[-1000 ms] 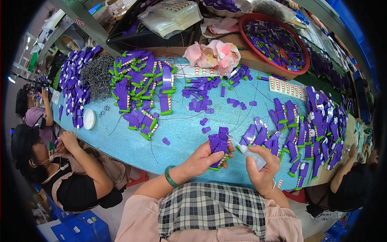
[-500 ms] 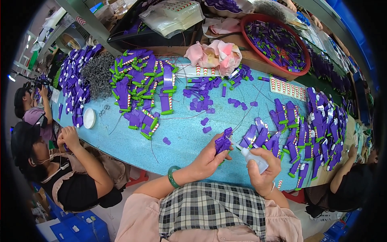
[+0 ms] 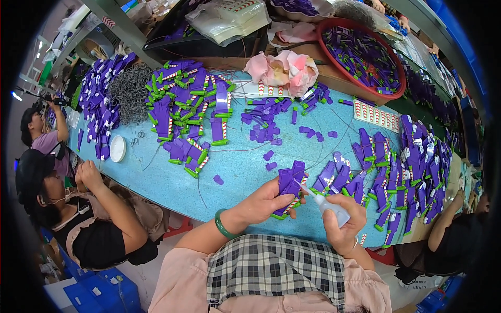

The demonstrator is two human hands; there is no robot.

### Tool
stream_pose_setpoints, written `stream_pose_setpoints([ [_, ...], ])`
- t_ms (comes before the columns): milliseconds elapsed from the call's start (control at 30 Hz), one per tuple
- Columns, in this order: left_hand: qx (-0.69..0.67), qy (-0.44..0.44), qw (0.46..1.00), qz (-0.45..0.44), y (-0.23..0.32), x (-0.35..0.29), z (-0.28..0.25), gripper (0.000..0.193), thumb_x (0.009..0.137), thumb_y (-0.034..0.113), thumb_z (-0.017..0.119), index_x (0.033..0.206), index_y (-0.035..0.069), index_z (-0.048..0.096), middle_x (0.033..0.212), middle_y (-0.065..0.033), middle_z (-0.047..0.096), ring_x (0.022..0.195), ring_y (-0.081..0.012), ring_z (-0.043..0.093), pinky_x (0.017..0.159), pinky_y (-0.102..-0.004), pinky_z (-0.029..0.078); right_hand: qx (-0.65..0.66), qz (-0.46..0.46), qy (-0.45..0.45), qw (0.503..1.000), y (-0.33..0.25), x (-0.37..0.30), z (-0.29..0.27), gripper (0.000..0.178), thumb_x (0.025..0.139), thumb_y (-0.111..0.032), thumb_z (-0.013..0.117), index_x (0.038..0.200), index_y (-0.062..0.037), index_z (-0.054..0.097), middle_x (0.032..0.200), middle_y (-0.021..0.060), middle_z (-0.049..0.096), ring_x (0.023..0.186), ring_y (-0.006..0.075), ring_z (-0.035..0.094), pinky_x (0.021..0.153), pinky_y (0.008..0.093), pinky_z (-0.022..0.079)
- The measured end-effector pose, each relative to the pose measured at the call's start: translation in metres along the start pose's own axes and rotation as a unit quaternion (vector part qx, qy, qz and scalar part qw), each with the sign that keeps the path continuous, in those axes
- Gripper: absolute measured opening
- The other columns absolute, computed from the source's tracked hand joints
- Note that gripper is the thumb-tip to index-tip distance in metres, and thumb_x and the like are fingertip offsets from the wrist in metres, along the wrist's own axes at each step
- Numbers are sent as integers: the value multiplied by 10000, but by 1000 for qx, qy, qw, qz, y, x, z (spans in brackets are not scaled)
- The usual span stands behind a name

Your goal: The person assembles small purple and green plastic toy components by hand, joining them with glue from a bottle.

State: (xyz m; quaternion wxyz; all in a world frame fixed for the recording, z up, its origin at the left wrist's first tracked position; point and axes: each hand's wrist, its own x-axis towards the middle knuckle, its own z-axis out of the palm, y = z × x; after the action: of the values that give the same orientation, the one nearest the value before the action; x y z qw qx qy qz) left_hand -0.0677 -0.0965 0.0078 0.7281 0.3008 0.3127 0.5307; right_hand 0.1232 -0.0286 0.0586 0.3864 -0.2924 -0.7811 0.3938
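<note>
Item: my hands, apart from each other, both occupied; clock directions read from them, 12 straight ahead.
Left hand [image 3: 263,204]: thumb and fingers clamped on one purple-and-green piece [image 3: 288,181] with a red-and-white striped edge, held up just before me; green bangle [image 3: 223,225] at the wrist.
Right hand [image 3: 345,218]: wrapped round a translucent squeeze bottle [image 3: 336,211], tilted, its nozzle [image 3: 309,191] toward 10 o'clock at the piece; whether the tip touches, I cannot tell.
Blue tabletop [image 3: 237,175] beyond:
11 o'clock: loose purple bits [image 3: 265,134].
12: crumpled pink-and-white bundle [image 3: 284,72].
1: striped sticker sheet [image 3: 377,116]; past it, red basin [image 3: 397,95] of purple-and-green parts.
2: large purple pile [image 3: 425,161].
10: purple-and-green pile [image 3: 182,107]; farther, grey wire heap [image 3: 134,96].
Between 9 and 10: round white dish [image 3: 118,149].
9: seated co-worker [image 3: 102,216], hands raised together.
</note>
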Motion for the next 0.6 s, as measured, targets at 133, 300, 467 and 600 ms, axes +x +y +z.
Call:
stream_pose_setpoints([
  [133,0,-7,1000,-10,0,-1,-1,476,917,185,475,1333,36,297,1143,-74,497,983,-159,525,698,-304,507,2,-11,3,1000,-4,6,3,189,733,-80,600,892,22,595,677,91,609,522,120,557,469,234,403],
  [300,66,-18,998,-6,2,-2,-2,476,922,168,464,1343,33,288,1140,-62,487,996,-146,504,707,-294,501,-14,-14,-4,1000,-6,9,4,199,701,-60,641,890,-6,610,678,107,630,503,176,590,467,265,436],
  [467,87,-7,996,12,1,-4,1,420,929,161,444,1301,20,311,1122,-76,481,967,-147,505,698,-289,503,-36,-46,-18,998,-7,11,4,206,695,-65,645,889,-6,609,658,98,627,486,179,586,455,265,431],
  [600,131,57,989,37,0,-2,11,380,928,132,430,1274,18,320,1092,-87,468,943,-143,508,690,-286,512,-35,-68,9,997,-6,8,2,210,683,-76,646,876,-3,608,647,106,625,481,185,589,448,269,431],
])
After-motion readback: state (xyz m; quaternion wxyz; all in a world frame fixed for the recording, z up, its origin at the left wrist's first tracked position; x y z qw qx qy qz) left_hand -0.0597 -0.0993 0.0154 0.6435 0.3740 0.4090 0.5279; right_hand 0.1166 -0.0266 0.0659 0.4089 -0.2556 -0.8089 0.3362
